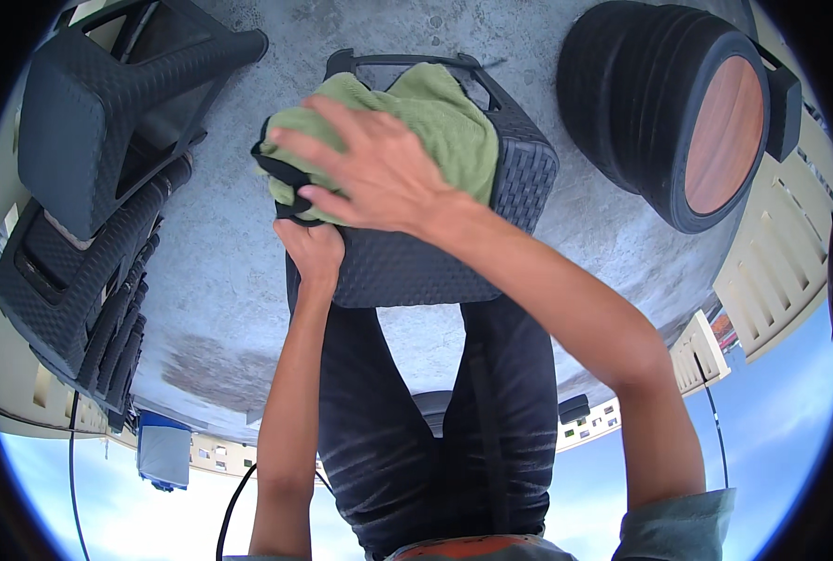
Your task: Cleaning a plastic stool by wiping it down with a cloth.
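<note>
A dark grey plastic stool (416, 270) with a woven-pattern surface stands before my legs. Over much of its top lies a crumpled green cloth (451, 133) with black edging, which looks like a microfiber towel. My right hand (378, 168) rests palm down on this cloth, fingers spread, slightly blurred. At the stool's left side my left hand (313, 249) is closed, apparently around the stool's edge just under the cloth's black border. Its fingertips are hidden. The cloth also covers the far left part of the stool.
On the left are a dark plastic stool (66, 133) and a stack of similar woven-pattern furniture (73, 301). Black tires (613, 98) with a round wood-look top (726, 133) stand at right. Around them lies concrete floor (213, 280), bordered by a cream slotted wall (774, 266).
</note>
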Action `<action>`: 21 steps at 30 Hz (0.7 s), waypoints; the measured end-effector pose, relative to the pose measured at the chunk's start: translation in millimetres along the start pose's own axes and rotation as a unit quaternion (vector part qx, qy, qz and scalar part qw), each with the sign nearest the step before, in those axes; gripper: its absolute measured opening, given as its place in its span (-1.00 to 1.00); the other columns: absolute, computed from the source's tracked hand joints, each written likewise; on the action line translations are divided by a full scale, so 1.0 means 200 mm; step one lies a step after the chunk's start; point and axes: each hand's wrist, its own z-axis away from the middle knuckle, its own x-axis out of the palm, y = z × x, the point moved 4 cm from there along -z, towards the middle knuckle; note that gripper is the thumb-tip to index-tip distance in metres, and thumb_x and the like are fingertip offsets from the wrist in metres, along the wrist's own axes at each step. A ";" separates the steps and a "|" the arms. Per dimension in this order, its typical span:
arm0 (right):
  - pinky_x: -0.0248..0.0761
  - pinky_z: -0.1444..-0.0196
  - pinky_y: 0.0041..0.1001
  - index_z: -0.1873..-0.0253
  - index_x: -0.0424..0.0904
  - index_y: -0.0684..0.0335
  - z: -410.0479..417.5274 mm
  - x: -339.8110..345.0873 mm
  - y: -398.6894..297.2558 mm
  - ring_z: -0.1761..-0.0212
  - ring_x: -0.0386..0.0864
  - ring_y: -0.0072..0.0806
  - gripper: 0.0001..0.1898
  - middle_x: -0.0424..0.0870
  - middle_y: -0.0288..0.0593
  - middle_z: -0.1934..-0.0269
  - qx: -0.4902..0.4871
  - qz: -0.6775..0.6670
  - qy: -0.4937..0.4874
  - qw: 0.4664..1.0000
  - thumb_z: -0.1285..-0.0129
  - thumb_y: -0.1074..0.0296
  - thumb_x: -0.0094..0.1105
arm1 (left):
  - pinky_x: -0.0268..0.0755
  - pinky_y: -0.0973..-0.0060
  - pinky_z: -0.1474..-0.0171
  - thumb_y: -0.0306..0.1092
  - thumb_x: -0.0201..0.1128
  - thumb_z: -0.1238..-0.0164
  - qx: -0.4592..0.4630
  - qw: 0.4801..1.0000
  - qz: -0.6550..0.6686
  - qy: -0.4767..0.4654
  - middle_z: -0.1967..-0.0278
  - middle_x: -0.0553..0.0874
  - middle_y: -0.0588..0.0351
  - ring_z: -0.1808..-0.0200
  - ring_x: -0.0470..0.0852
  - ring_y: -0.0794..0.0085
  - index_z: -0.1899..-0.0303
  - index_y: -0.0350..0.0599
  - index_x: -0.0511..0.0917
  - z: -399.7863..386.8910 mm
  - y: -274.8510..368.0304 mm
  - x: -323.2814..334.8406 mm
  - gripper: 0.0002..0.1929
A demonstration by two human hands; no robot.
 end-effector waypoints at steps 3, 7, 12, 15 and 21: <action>0.68 0.21 -0.19 -0.18 0.60 0.29 0.24 -0.29 0.30 0.18 0.78 -0.09 -0.20 0.73 0.02 0.08 0.188 0.029 -0.157 0.969 -0.14 -0.38 0.40 | 0.56 0.10 -0.09 -0.21 -0.08 -0.69 -0.097 0.992 -0.082 -0.021 0.11 0.78 -0.46 0.06 0.80 -0.22 -0.04 -0.60 0.66 -0.02 0.03 0.00 -0.50; 0.65 0.06 -0.18 0.04 0.69 0.38 0.50 -0.50 0.50 0.19 0.77 -0.06 -0.37 0.75 0.04 0.22 0.219 0.040 -0.143 0.964 -0.17 -0.21 0.42 | 0.57 0.14 -0.12 -0.22 -0.15 -0.71 -0.091 0.991 -0.090 -0.029 0.09 0.77 -0.49 0.02 0.79 -0.24 -0.10 -0.58 0.66 -0.05 0.08 0.00 -0.48; 0.56 0.16 -0.24 0.27 0.68 0.32 0.27 -0.12 0.23 0.31 0.72 -0.14 -0.59 0.72 -0.02 0.38 0.200 0.125 0.034 0.971 -0.26 -0.01 0.34 | 0.57 0.10 -0.03 -0.24 -0.14 -0.70 -0.064 0.995 -0.081 -0.011 0.16 0.76 -0.50 0.08 0.78 -0.28 -0.03 -0.56 0.69 -0.04 0.05 0.01 -0.49; 0.54 0.14 -0.25 0.36 0.63 0.24 -0.03 0.14 0.00 0.33 0.71 -0.18 -0.58 0.71 -0.12 0.44 0.161 0.066 0.059 0.983 -0.32 -0.07 0.27 | 0.43 -0.01 0.20 -0.25 -0.08 -0.68 -0.069 0.993 -0.083 -0.048 0.34 0.71 -0.47 0.27 0.72 -0.28 0.21 -0.55 0.63 -0.02 0.01 0.00 -0.54; 0.43 -0.05 -0.20 -0.11 0.60 0.28 0.14 -0.07 0.09 0.01 0.63 -0.17 -0.52 0.69 -0.07 0.05 0.071 0.045 0.024 0.996 -0.33 -0.04 0.26 | 0.57 0.13 -0.02 -0.25 -0.04 -0.62 0.035 0.998 -0.049 -0.001 0.14 0.77 -0.43 0.05 0.78 -0.23 0.01 -0.51 0.68 -0.02 0.06 0.00 -0.56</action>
